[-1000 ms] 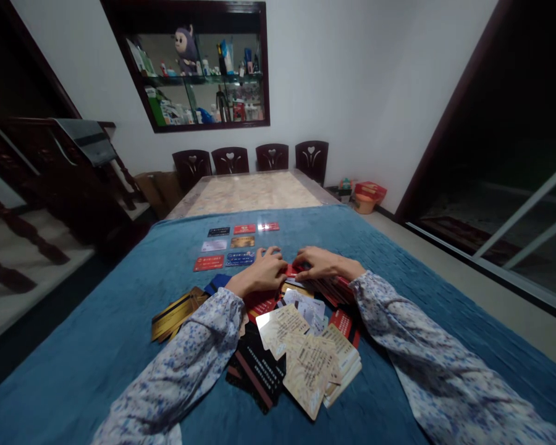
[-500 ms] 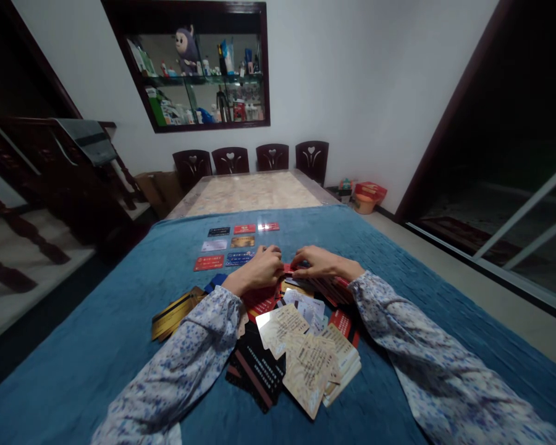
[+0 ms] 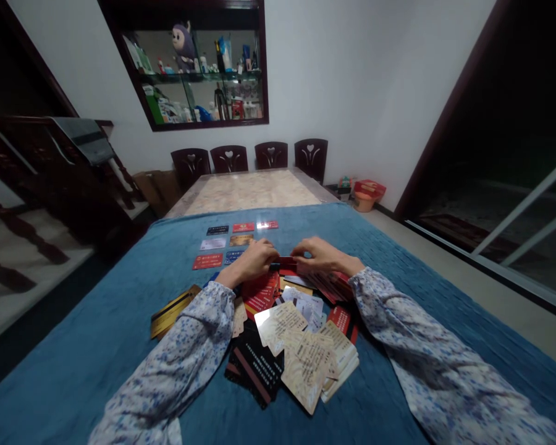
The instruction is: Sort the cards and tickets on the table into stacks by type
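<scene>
Between my two hands a red card (image 3: 287, 261) is held on edge above a loose pile. My left hand (image 3: 254, 261) pinches its left end, and my right hand (image 3: 322, 254) pinches its right end. Under and beside my right hand leans a row of red cards (image 3: 327, 284). Nearer to me lie cream printed cards (image 3: 308, 368), pale silver cards (image 3: 303, 304) and black striped cards (image 3: 257, 368). A fan of gold cards (image 3: 173, 312) rests by my left sleeve. Beyond my left hand, several cards lie singly in rows, among them a red one (image 3: 207, 261) and a gold one (image 3: 241, 240).
A blue cloth (image 3: 97, 321) covers the near part of the table; its bare patterned top (image 3: 259, 188) shows beyond. Dark chairs (image 3: 229, 159) line the far edge. A shelf niche (image 3: 204, 74) is in the wall, and a stair railing (image 3: 37, 167) stands at left.
Both hands have lifted slightly away from the pile, and the red card between them now stands up on edge. My left hand has shifted a little left. The other cards look unmoved.
</scene>
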`<state>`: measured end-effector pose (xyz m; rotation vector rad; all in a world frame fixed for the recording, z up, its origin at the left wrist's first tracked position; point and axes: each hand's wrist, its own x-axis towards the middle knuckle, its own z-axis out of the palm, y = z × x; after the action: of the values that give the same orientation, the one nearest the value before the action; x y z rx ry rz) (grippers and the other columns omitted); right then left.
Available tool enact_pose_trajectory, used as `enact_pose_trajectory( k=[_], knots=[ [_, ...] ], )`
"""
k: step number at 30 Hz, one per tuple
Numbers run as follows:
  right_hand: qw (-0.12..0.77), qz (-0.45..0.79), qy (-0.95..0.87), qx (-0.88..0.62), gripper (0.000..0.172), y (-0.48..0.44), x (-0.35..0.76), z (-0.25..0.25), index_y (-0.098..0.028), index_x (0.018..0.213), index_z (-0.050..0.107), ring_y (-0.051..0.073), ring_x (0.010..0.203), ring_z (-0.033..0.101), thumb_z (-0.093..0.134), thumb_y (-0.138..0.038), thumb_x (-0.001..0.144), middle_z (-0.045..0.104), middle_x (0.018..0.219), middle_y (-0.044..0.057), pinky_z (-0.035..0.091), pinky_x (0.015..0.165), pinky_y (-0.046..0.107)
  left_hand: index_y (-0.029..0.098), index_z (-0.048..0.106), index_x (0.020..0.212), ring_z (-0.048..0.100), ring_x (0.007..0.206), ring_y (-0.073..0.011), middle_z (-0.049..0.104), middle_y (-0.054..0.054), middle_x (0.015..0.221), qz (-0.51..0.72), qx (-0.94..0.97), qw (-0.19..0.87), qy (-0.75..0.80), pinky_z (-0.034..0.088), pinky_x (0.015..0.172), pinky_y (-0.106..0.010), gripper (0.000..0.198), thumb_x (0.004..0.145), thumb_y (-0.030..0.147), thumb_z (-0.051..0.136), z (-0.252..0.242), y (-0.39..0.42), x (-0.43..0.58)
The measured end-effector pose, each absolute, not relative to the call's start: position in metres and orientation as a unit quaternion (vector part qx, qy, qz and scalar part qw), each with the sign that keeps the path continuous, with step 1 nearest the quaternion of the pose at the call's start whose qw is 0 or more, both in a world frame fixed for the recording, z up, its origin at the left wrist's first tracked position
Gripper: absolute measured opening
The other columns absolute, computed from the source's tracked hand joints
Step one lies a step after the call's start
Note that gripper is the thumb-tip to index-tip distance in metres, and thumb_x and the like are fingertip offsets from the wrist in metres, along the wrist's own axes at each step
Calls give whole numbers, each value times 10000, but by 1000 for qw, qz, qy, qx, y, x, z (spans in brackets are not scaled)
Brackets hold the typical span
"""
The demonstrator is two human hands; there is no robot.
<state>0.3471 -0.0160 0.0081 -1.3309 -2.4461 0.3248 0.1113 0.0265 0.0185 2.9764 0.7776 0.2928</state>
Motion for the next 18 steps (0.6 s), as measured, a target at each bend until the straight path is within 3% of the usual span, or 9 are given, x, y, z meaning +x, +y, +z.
enact_pose_trajectory(
  k=[11,18],
  knots=[
    [150,36,-825,-544,293,-12,345,3,-193,1103,788,204,940,673,529,-210,967,780,1076,109,416,777,263,188,792,989,611,966,-244,731,-102,941,168,937,43,303,485,876,-357,352,859,22,511,5,35,111],
    [169,9,-796,-581,329,-13,340,-4,-201,1253,700,211,937,667,536,-209,968,752,1078,110,414,774,262,185,793,1100,607,871,-244,742,-105,890,174,928,18,329,488,828,-355,416,840,47,500,1,34,112]
  ],
)
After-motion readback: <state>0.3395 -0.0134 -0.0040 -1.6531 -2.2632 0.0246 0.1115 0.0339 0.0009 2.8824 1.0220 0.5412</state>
